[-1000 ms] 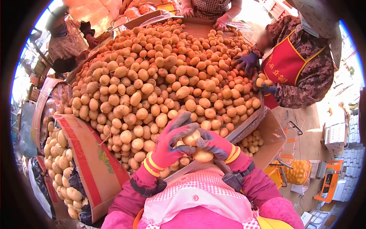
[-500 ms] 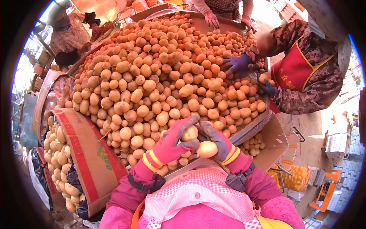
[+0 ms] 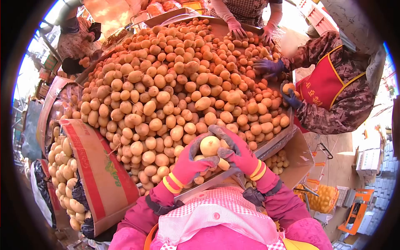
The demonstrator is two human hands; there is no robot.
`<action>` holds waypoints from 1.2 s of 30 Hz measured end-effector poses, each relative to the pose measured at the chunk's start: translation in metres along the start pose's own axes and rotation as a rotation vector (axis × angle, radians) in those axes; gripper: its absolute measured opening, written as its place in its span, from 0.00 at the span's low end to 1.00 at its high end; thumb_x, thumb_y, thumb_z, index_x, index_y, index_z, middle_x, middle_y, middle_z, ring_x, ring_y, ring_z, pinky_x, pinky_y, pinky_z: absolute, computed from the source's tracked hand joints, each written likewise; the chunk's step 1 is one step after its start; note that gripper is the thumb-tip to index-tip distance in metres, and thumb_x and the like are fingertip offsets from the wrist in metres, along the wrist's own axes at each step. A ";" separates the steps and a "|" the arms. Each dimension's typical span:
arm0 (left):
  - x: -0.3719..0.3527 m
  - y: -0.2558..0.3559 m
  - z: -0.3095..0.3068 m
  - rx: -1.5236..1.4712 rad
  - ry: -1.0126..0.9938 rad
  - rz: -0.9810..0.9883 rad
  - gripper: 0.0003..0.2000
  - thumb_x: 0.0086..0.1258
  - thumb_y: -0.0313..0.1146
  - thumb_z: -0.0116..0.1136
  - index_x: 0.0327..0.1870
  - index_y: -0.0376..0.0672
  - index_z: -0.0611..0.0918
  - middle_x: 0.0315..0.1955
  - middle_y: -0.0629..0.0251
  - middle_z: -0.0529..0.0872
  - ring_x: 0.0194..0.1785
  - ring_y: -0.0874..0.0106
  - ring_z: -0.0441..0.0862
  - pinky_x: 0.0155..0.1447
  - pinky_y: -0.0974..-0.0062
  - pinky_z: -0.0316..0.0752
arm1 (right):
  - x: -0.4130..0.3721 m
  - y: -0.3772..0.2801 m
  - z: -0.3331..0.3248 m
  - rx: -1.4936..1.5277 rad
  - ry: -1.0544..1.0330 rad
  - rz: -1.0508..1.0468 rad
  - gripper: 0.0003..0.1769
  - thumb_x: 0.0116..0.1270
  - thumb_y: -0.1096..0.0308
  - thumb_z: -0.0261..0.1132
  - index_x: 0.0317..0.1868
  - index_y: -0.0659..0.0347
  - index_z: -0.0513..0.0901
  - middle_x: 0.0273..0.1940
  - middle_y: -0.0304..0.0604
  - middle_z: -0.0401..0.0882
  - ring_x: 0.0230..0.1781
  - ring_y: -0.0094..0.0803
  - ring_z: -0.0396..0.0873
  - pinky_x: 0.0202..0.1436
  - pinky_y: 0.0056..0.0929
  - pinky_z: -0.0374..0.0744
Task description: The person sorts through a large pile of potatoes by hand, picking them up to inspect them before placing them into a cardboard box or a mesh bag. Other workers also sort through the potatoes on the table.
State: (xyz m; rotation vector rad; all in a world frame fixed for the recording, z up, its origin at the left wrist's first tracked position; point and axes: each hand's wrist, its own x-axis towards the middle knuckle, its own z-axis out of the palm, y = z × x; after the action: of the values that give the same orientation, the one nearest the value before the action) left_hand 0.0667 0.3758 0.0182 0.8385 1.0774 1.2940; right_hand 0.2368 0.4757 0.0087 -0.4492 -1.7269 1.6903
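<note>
My left hand (image 3: 192, 161), in a pink and grey glove with yellow cuff stripes, curls around a pale round potato (image 3: 209, 146) at the near edge of the heap. My right hand (image 3: 243, 154), gloved alike, closes in from the other side, its fingers bent over potatoes at the same spot. A second pale potato (image 3: 223, 164) shows beneath the right thumb; part of it is hidden. Both hands are close together above the metal rim (image 3: 208, 183) of the sorting table. The big potato heap (image 3: 158, 96) rises just beyond them.
A cardboard box (image 3: 102, 166) full of potatoes leans at the left. Beneath the table's right edge is another box (image 3: 298, 154) with potatoes. A co-worker in a red apron (image 3: 323, 81) handles potatoes at the right; others stand at the back. A net sack (image 3: 323, 199) stands lower right.
Both hands have shifted slightly, and the right hand has turned with its fingers reaching further over the potatoes. The lower potato is now more covered. The co-worker at the right has moved their hands.
</note>
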 end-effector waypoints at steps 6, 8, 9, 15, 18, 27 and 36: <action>-0.001 -0.007 -0.004 0.700 0.176 0.379 0.38 0.55 0.32 0.78 0.70 0.37 0.74 0.57 0.56 0.86 0.58 0.67 0.85 0.60 0.69 0.80 | -0.003 -0.031 0.008 -0.646 0.041 0.106 0.24 0.73 0.55 0.66 0.60 0.64 0.77 0.40 0.51 0.86 0.37 0.41 0.87 0.40 0.35 0.83; -0.002 -0.008 -0.003 0.726 0.177 0.400 0.38 0.55 0.31 0.77 0.70 0.37 0.75 0.57 0.56 0.85 0.59 0.67 0.85 0.61 0.69 0.79 | -0.001 -0.028 0.008 -0.752 -0.010 0.154 0.18 0.73 0.56 0.65 0.51 0.63 0.77 0.32 0.55 0.83 0.31 0.52 0.84 0.32 0.42 0.78; -0.002 -0.008 -0.004 0.725 0.173 0.396 0.37 0.55 0.31 0.77 0.70 0.37 0.75 0.58 0.56 0.85 0.59 0.67 0.84 0.62 0.68 0.79 | -0.002 -0.026 0.007 -0.756 -0.006 0.152 0.18 0.73 0.56 0.65 0.51 0.63 0.77 0.32 0.55 0.83 0.31 0.52 0.84 0.32 0.42 0.78; -0.002 -0.006 -0.005 0.703 0.132 0.361 0.36 0.57 0.31 0.76 0.69 0.37 0.75 0.59 0.55 0.85 0.61 0.66 0.83 0.64 0.68 0.77 | -0.009 -0.002 -0.003 -0.521 0.109 0.101 0.15 0.74 0.62 0.64 0.52 0.65 0.79 0.33 0.49 0.85 0.31 0.38 0.86 0.34 0.35 0.80; -0.001 -0.005 -0.008 0.683 0.119 0.338 0.35 0.58 0.31 0.75 0.69 0.37 0.75 0.59 0.55 0.84 0.62 0.65 0.82 0.66 0.67 0.76 | -0.006 0.003 -0.011 -0.282 0.076 0.339 0.17 0.73 0.63 0.65 0.56 0.66 0.81 0.34 0.42 0.84 0.33 0.26 0.84 0.36 0.29 0.81; -0.001 -0.001 -0.014 0.578 0.081 0.190 0.33 0.60 0.30 0.73 0.68 0.36 0.76 0.61 0.54 0.83 0.64 0.64 0.81 0.69 0.67 0.74 | 0.014 0.004 -0.008 0.162 0.111 0.547 0.22 0.77 0.60 0.61 0.64 0.65 0.78 0.50 0.42 0.82 0.50 0.30 0.81 0.54 0.32 0.83; -0.003 0.008 -0.008 0.529 0.197 0.420 0.52 0.52 0.41 0.83 0.78 0.39 0.62 0.62 0.55 0.77 0.55 0.64 0.81 0.56 0.64 0.79 | 0.010 0.020 0.001 0.843 0.209 0.480 0.23 0.80 0.51 0.57 0.58 0.65 0.78 0.51 0.49 0.82 0.53 0.45 0.83 0.58 0.45 0.86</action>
State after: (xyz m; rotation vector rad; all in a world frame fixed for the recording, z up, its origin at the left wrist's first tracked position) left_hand 0.0567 0.3726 0.0235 1.4123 1.4881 1.4802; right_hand 0.2253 0.4837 -0.0083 -0.6248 -0.6613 2.4046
